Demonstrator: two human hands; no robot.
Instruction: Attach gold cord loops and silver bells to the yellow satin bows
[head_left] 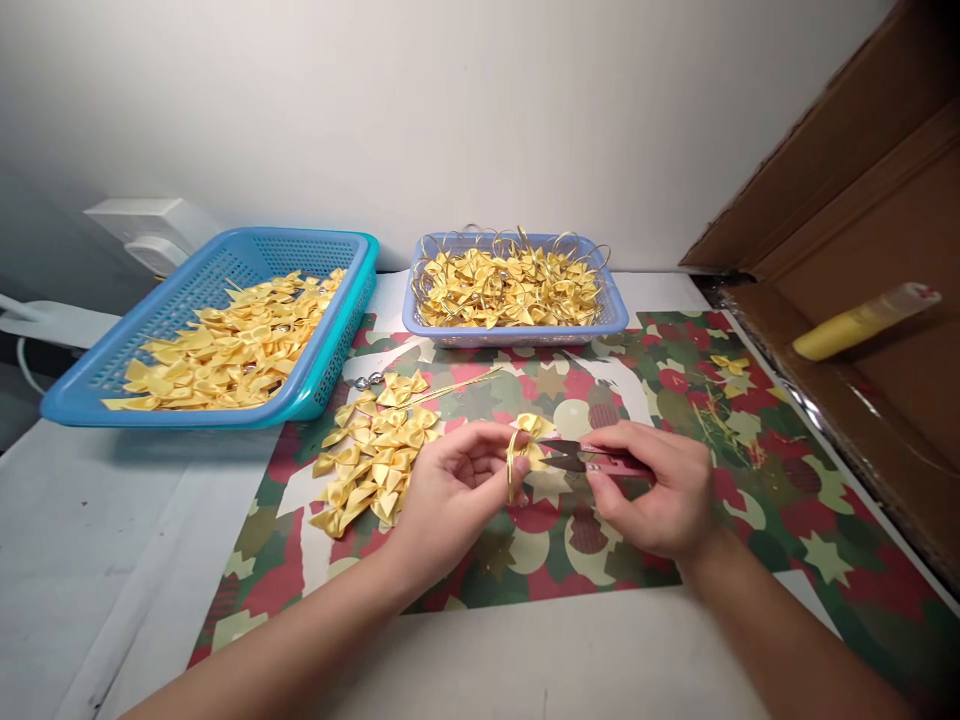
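My left hand [469, 480] pinches a yellow ribbon bow [532, 425] that has a loop of gold cord [511, 468] on it. The loop hangs beside my fingertips. In my right hand [660, 485] are small thread snips [566, 456] with dark blades and a pinkish-red handle. Their blades are parted and point left, close to the bow. Just left of my left hand lies a pile of yellow bows [382, 465] on the patterned sheet. Part of the held bow is hidden behind my fingers.
A blue basket [82, 395] of yellow bows stands at the left. Behind my hands, a lilac basket [517, 338] holds bows with gold loops. Several gold cords [457, 384] lie by the pile. Thread scraps [724, 425] lie at right, near a cardboard box [862, 200] and a yellow tube [847, 325].
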